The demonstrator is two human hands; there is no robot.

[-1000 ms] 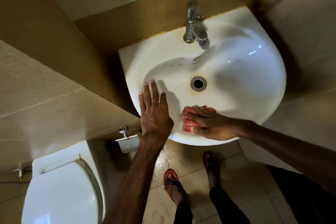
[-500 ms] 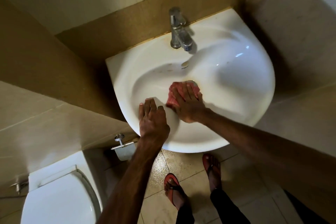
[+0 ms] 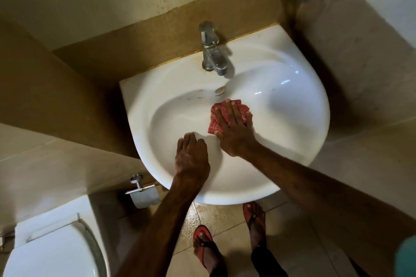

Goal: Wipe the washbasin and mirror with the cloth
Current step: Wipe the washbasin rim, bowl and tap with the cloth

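Two bare hands are at the white washbasin [image 3: 310, 105]. The right hand [image 3: 234, 132] lies flat with straight, slightly spread fingers, pressing the red checked cloth [image 3: 213, 126] against the bowl's floor directly in front of the tap [image 3: 212, 51]. The left hand [image 3: 192, 155] rests palm down on the basin's rim, farther in front of the tap and a little to its left, fingers together and dipping over the inner edge, holding nothing. Well in front of the tap, two feet in red sandals [image 3: 202, 245] stand on the tiled floor. A toilet [image 3: 51, 252] sits far to the tap's front left.
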